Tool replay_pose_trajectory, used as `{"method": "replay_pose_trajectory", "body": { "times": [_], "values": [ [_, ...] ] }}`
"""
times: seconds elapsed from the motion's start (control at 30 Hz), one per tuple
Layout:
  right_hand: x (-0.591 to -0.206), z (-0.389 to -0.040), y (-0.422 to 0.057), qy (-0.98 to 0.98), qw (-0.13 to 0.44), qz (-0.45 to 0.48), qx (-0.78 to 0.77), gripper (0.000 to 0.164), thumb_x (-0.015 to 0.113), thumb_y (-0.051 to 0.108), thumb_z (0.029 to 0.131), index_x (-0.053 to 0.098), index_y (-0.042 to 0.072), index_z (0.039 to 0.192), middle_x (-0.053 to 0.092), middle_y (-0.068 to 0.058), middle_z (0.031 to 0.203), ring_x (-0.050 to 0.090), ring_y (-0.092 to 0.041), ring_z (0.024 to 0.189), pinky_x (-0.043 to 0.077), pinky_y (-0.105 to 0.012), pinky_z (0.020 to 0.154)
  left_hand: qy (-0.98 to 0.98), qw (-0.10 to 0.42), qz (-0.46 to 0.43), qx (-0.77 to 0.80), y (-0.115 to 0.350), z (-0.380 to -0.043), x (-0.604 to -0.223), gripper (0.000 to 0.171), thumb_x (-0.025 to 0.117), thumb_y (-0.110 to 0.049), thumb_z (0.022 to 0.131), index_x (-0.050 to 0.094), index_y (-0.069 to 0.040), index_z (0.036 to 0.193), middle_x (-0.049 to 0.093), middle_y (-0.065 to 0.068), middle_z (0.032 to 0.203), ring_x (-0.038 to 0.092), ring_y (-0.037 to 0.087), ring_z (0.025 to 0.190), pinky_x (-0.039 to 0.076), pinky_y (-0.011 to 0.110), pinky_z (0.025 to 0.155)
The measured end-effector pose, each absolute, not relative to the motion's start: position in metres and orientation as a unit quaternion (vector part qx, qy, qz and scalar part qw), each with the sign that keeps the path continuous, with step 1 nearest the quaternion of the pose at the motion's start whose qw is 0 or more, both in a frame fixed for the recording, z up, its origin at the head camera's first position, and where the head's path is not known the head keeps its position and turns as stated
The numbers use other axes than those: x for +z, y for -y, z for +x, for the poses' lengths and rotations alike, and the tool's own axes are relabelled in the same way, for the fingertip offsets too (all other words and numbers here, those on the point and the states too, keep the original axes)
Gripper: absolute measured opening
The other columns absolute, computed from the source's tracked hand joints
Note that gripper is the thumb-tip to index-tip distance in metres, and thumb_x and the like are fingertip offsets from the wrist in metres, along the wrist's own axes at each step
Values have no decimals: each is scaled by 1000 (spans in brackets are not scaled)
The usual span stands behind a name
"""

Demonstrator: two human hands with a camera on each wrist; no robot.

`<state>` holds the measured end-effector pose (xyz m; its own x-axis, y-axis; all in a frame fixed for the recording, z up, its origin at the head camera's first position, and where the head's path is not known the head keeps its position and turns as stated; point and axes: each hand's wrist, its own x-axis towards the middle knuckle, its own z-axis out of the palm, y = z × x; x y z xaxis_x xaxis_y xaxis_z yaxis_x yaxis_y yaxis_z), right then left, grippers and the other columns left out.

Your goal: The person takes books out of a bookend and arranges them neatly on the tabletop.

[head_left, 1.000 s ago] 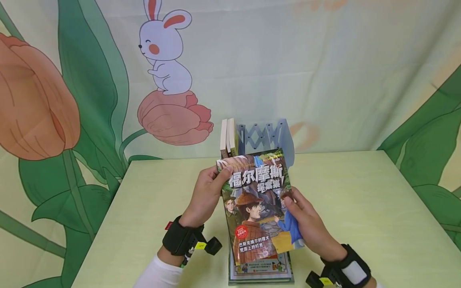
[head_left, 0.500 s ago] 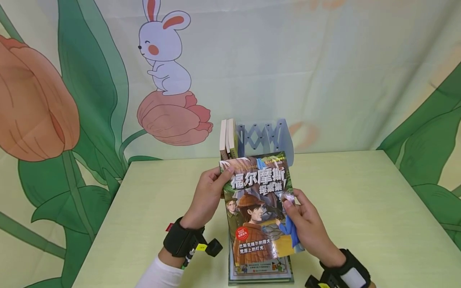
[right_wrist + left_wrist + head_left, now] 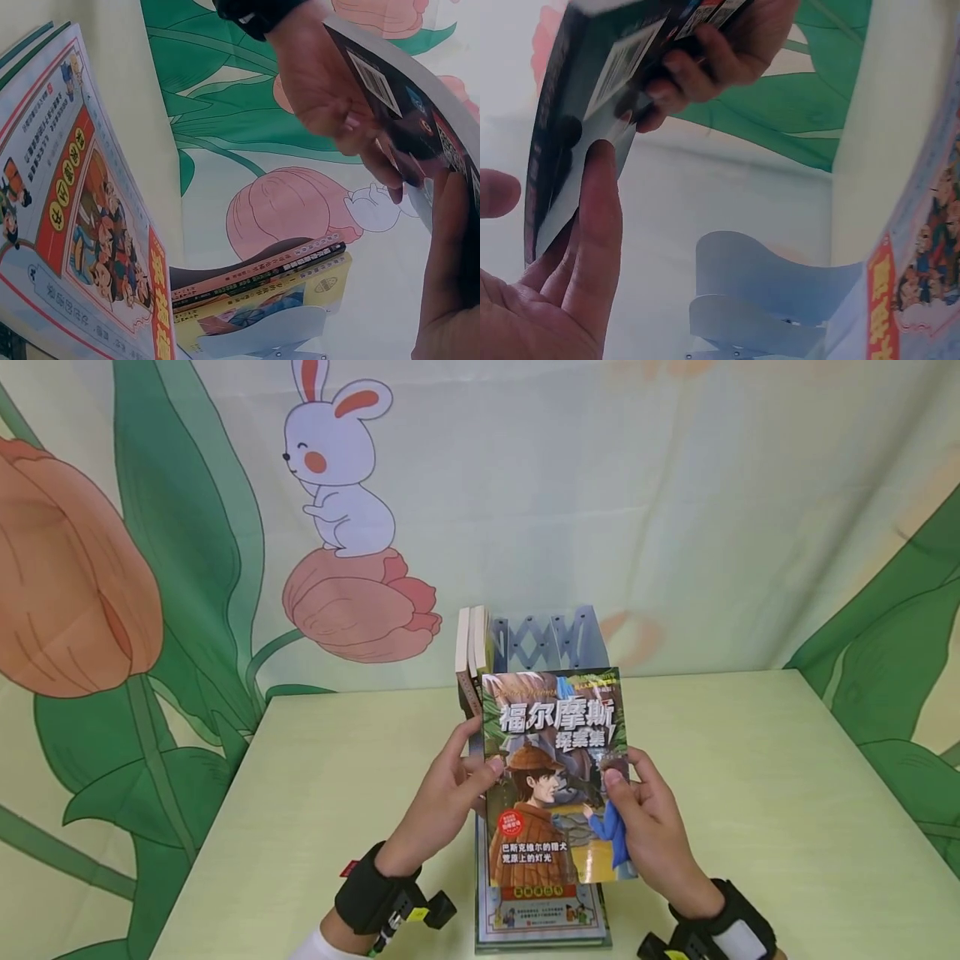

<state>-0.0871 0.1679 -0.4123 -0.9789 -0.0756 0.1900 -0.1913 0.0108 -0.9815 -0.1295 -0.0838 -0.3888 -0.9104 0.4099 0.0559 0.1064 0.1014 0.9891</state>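
A paperback comic-style book (image 3: 555, 810), its cover picturing a person in a brown cap, is held up facing me in the head view. My right hand (image 3: 660, 827) grips its right edge, thumb on the front cover and fingers behind. My left hand (image 3: 438, 806) is at its left edge, fingers fairly straight against the back cover. In the left wrist view, the left thumb stands slightly apart from the cover. The back cover with a barcode (image 3: 626, 64) shows there. Below it, a larger book (image 3: 543, 922) lies on the table, partly hidden.
A blue-grey expandable book rack (image 3: 551, 639) stands at the table's back. Several books (image 3: 470, 647) stand upright at its left end. The pale table (image 3: 750, 793) meets a curtain (image 3: 675, 510) printed with a rabbit and tulips.
The book has turned from tilted to nearly upright and shifted right. My left hand has slid down from its upper left corner to the left edge, its thumb loosening. The right hand keeps its grip.
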Motion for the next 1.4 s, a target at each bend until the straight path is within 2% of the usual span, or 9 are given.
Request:
{"method": "replay_pose_trajectory", "body": {
  "times": [0.13,0.2,0.33,0.53,0.77,0.93,1.07,1.2,1.4],
  "values": [
    [-415,-87,-167,711,43,96,695,26,40,24,107,44,7,126,41,5,54,37,-13,35,33,-32,33,-731,134,176,645,86,-122,-396,71,55,-27,101,12,-20,157,71,18,99,67,15,72,53,30,67],
    [-416,-88,-167,712,37,96,694,26,40,24,107,44,7,126,40,5,55,35,-13,34,33,-32,32,-734,133,166,645,86,-120,-398,74,56,-27,100,11,-22,158,68,12,84,61,15,63,51,29,63],
    [-421,-90,-165,724,11,78,685,29,41,29,106,44,9,126,40,3,55,34,-12,34,35,-33,33,-735,127,153,648,85,-118,-403,77,58,-26,99,9,-24,158,60,6,71,56,14,55,51,30,60],
    [-425,-92,-167,747,-35,56,662,35,44,35,105,44,10,129,45,1,54,41,-12,32,39,-35,34,-735,130,137,651,85,-118,-412,77,59,-22,99,10,-26,158,59,5,68,58,13,54,53,30,57],
    [-436,-96,-172,778,-77,31,623,43,49,37,103,43,12,137,56,-4,58,52,-20,36,44,-36,39,-745,146,113,641,86,-120,-423,75,60,-20,98,14,-27,157,55,4,65,57,15,51,52,31,55],
    [-450,-96,-174,806,-109,6,582,53,52,36,102,36,13,147,47,0,54,43,-14,38,35,-28,40,-762,172,101,616,88,-119,-436,77,62,-19,96,15,-24,157,60,3,65,58,17,49,54,42,55],
    [-462,-95,-176,818,-134,9,559,62,53,38,101,31,9,151,42,1,51,37,-11,37,30,-24,38,-770,197,98,599,91,-117,-447,79,62,-19,96,13,-19,157,58,2,62,59,19,46,54,50,57],
    [-473,-93,-177,817,-159,31,554,61,52,37,101,31,9,151,47,1,51,37,-9,35,31,-23,37,-778,220,98,581,94,-116,-457,80,62,-21,96,12,-14,157,59,0,61,58,17,45,54,44,54],
    [-484,-92,-178,826,-157,65,537,53,52,28,102,37,6,147,65,-4,61,48,-9,41,36,-25,39,-797,229,103,549,96,-114,-471,82,65,-21,94,13,-8,157,64,1,63,57,13,44,52,36,50]
  ]
}}
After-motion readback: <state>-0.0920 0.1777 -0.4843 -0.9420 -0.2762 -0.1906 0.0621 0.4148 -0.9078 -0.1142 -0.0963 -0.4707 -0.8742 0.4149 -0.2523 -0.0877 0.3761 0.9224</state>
